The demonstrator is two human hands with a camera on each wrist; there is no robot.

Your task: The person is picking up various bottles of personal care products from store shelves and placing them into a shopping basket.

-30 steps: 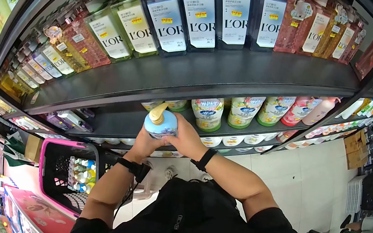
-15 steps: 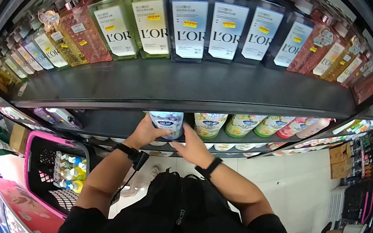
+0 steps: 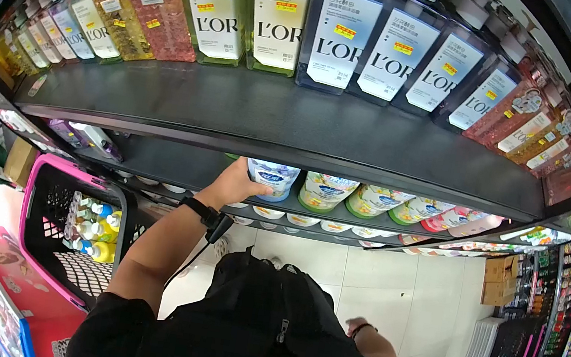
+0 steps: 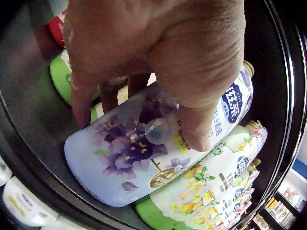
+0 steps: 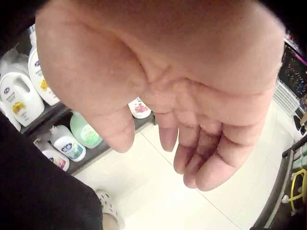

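On the second shelf, a blue-and-purple bottle with a flower print stands beside a row of green-and-white bottles. My left hand grips its side, with the thumb on the front label and the other fingers around the far side. The bottle's top is hidden under the upper shelf in the head view. My right hand hangs low over the floor at my right side, fingers loosely bent, holding nothing.
Tall pump bottles line the upper shelf. A pink-rimmed black basket with several small bottles stands at the left. Cartons sit on the floor at the right; white jugs fill a lower shelf.
The bottle has gone from in front of me onto the second shelf, with my left hand still on it. My right hand has left it and dropped to my right side.
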